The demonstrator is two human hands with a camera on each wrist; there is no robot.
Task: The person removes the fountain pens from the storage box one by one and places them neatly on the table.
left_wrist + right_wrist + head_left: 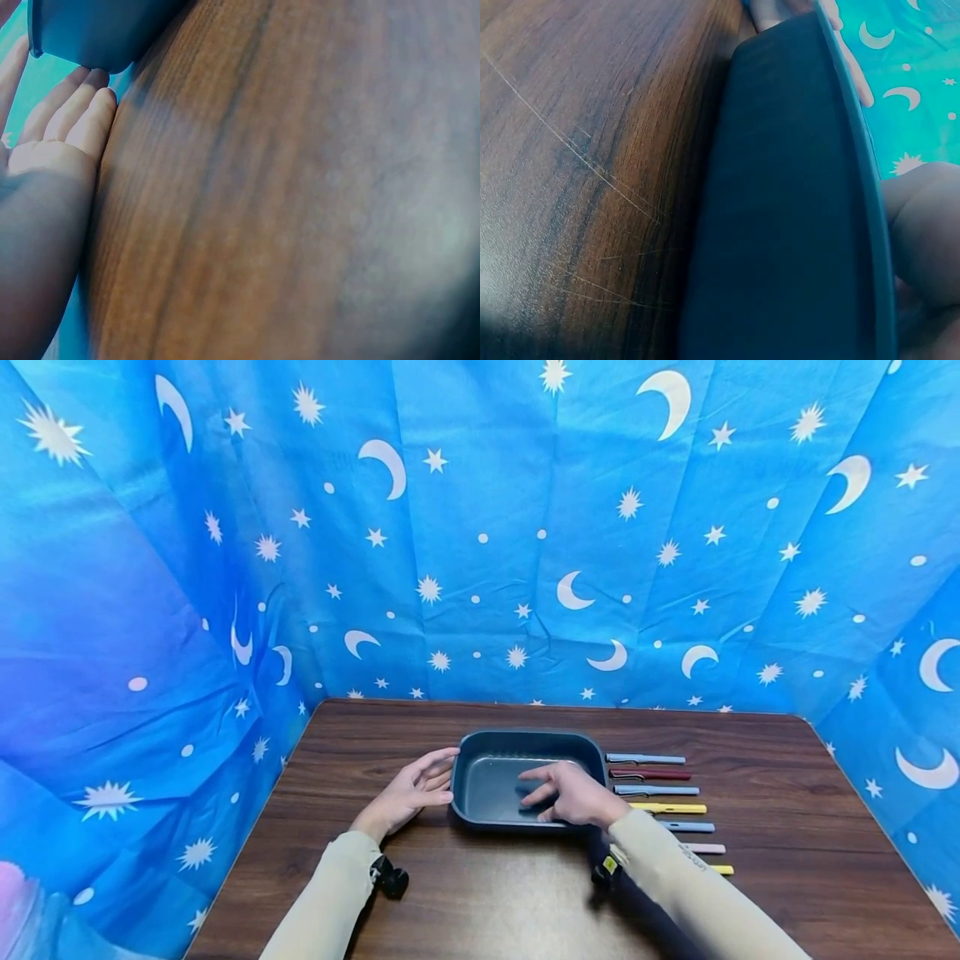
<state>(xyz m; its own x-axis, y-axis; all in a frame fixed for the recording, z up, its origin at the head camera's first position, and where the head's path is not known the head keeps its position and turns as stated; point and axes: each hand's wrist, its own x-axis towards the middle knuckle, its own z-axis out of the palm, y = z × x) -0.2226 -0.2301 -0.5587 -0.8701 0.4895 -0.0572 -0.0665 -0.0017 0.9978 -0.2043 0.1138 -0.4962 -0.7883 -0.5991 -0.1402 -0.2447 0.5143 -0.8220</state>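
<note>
A dark blue-grey rectangular tray (487,818) with rounded corners sits on the wooden table. At its left end is my left hand (408,793), with fingers and thumb extended toward the wall and fingertips right at the rim. The left wrist view has those straight fingers (71,112) close by the tray's lower edge. My right hand (573,793) reaches over the near right part of the tray, its fingers spread above the tray floor and nothing in them. In the right wrist view, the tray's long outer wall (780,195) hides most of that hand.
Right of the tray, several pens lie in a column, roughly parallel, among them a dark red pen (660,774) and a yellow pen (678,808). My right forearm passes over the nearer ones. A blue curtain (495,560) with moons and stars hangs behind the table (480,902).
</note>
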